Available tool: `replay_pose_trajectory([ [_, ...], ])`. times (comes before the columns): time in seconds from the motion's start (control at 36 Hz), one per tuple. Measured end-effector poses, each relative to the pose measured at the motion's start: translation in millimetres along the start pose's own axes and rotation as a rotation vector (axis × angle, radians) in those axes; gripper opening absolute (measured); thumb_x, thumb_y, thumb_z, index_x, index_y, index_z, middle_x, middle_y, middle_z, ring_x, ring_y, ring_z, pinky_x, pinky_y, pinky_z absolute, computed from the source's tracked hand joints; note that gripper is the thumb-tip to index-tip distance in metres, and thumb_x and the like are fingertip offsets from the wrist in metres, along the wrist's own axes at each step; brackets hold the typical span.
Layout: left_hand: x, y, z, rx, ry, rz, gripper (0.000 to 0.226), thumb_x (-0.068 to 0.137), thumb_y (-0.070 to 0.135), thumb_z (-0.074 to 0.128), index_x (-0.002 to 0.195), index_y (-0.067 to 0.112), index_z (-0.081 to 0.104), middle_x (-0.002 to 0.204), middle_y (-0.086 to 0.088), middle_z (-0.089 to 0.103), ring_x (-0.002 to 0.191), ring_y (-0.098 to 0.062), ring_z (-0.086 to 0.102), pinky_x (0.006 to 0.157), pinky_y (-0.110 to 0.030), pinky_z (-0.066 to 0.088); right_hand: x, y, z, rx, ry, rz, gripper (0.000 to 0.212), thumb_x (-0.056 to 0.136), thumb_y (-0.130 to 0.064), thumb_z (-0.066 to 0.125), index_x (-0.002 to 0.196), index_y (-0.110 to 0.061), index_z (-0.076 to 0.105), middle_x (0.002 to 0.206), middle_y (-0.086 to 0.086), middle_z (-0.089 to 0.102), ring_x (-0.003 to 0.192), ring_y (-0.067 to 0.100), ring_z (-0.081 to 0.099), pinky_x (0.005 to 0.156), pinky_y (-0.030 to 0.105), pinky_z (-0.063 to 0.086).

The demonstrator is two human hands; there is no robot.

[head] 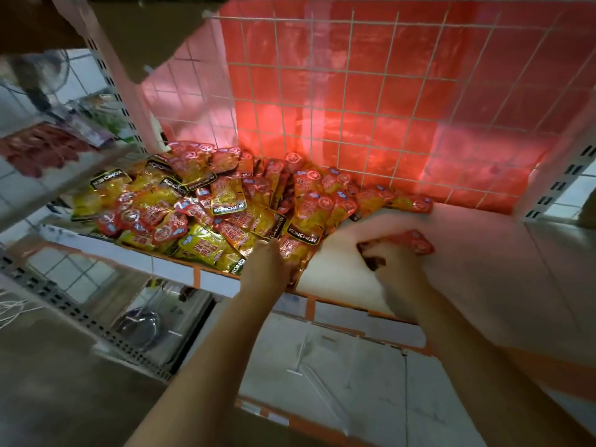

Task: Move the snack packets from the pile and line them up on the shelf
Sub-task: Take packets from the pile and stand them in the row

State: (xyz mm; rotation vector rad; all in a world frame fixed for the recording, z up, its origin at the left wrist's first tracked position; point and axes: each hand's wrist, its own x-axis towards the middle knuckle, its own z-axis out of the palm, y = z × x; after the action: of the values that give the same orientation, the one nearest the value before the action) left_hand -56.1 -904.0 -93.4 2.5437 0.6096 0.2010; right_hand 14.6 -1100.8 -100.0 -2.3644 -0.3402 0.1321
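My left hand (269,266) on the edge of the packet pile (206,208), grip hidden, my right hand (392,262) right of the pile, fingers closed around a red packet (409,241) on the shelf (467,262)

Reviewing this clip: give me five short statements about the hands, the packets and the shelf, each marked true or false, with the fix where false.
1. The right hand grips a red snack packet over the bare part of the shelf. True.
2. The pile of snack packets lies on the right half of the shelf. False: it fills the left half, and the right half is mostly bare.
3. The left hand is at the near edge of the pile. True.
4. The back of the shelf is a solid wooden board. False: it is a wire grid with red behind it.
5. Both hands are empty. False: the right holds a packet.
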Motion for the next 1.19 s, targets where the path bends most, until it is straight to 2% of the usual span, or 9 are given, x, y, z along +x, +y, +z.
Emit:
replay_pose_trajectory([
  [0.22, 3, 6, -4, -0.209, -0.118, -0.011, 0.025, 0.077, 0.022, 0.073, 0.088, 0.009, 0.054, 0.084, -0.007, 0.058, 0.085, -0.027, 0.059, 0.069, -0.030, 0.043, -13, 6, -18, -0.208, 0.390, 0.006, 0.020, 0.087, -0.014, 0.054, 0.099, -0.006, 0.068, 0.097, 0.017, 0.067, 0.090, 0.036, 0.059, 0.075, 0.037, 0.047],
  [0.36, 6, 7, -2, -0.408, -0.147, -0.132, 0.025, 0.081, 0.018, 0.064, 0.102, 0.007, 0.057, 0.098, -0.011, 0.063, 0.090, -0.027, 0.061, 0.077, -0.037, 0.051, 1, 8, -18, -0.358, 0.237, 0.334, 0.065, 0.083, -0.057, 0.057, 0.123, -0.007, 0.046, 0.119, 0.017, 0.051, 0.110, 0.035, 0.047, 0.089, 0.040, 0.040],
  [0.47, 6, 6, -7, -0.451, -0.114, -0.109, 0.013, 0.084, 0.014, 0.058, 0.091, 0.004, 0.052, 0.085, -0.013, 0.061, 0.073, -0.024, 0.055, 0.059, -0.030, 0.043, 10, 8, -19, -0.304, 0.170, 0.420, 0.064, 0.081, -0.041, 0.068, 0.127, -0.007, 0.040, 0.124, 0.018, 0.047, 0.115, 0.034, 0.047, 0.092, 0.040, 0.041],
  [0.58, 1, 5, -20, -0.500, -0.003, -0.052, 0.018, 0.089, 0.010, 0.053, 0.079, 0.018, 0.041, 0.075, 0.001, 0.047, 0.075, -0.023, 0.049, 0.069, -0.034, 0.046, 14, 9, -24, -0.173, 0.157, 0.453, 0.045, 0.087, -0.032, 0.062, 0.119, -0.006, 0.046, 0.118, 0.017, 0.055, 0.108, 0.034, 0.054, 0.091, 0.042, 0.047],
  [0.69, 0, 2, -25, -0.562, 0.104, -0.007, 0.012, 0.090, 0.010, 0.055, 0.095, 0.009, 0.045, 0.082, -0.002, 0.052, 0.082, -0.025, 0.052, 0.069, -0.033, 0.043, 5, 10, -20, 0.129, 0.236, 0.363, 0.023, 0.089, -0.019, 0.059, 0.110, -0.010, 0.057, 0.107, 0.013, 0.064, 0.094, 0.033, 0.063, 0.084, 0.046, 0.052],
  [0.78, -5, 5, -25, -0.655, 0.131, 0.032, 0.015, 0.088, 0.008, 0.059, 0.095, 0.008, 0.046, 0.091, -0.008, 0.055, 0.088, -0.026, 0.054, 0.073, -0.032, 0.042, -11, 3, -20, 0.434, 0.224, 0.354, 0.030, 0.082, -0.005, 0.065, 0.106, -0.019, 0.054, 0.105, 0.009, 0.064, 0.091, 0.031, 0.064, 0.085, 0.048, 0.053],
  [1.0, -25, 31, -5, -1.015, -0.037, 0.105, 0.025, 0.084, -0.002, 0.061, 0.078, 0.014, 0.042, 0.084, -0.014, 0.055, 0.085, -0.026, 0.056, 0.072, -0.041, 0.046, -47, -1, -41, 0.775, 0.198, 0.317, 0.019, 0.088, -0.003, 0.058, 0.098, -0.020, 0.056, 0.102, 0.009, 0.064, 0.090, 0.032, 0.064, 0.074, 0.048, 0.055],
  [1.08, -35, 47, 7, -1.089, -0.129, 0.125, 0.024, 0.085, -0.001, 0.062, 0.079, 0.013, 0.043, 0.090, -0.015, 0.058, 0.087, -0.027, 0.057, 0.077, -0.042, 0.048, -59, 6, -56, 0.726, 0.203, 0.258, 0.020, 0.087, 0.001, 0.058, 0.086, -0.019, 0.057, 0.094, 0.008, 0.064, 0.094, 0.030, 0.061, 0.089, 0.045, 0.048],
  [1.19, -50, 76, 21, -1.123, -0.199, 0.141, 0.026, 0.088, -0.008, 0.054, 0.079, 0.013, 0.041, 0.080, 0.000, 0.058, 0.077, -0.011, 0.061, 0.071, -0.034, 0.049, -74, 18, -79, 0.719, 0.195, 0.233, 0.024, 0.087, 0.004, 0.056, 0.084, -0.020, 0.056, 0.086, 0.001, 0.063, 0.086, 0.023, 0.058, 0.080, 0.035, 0.049],
])
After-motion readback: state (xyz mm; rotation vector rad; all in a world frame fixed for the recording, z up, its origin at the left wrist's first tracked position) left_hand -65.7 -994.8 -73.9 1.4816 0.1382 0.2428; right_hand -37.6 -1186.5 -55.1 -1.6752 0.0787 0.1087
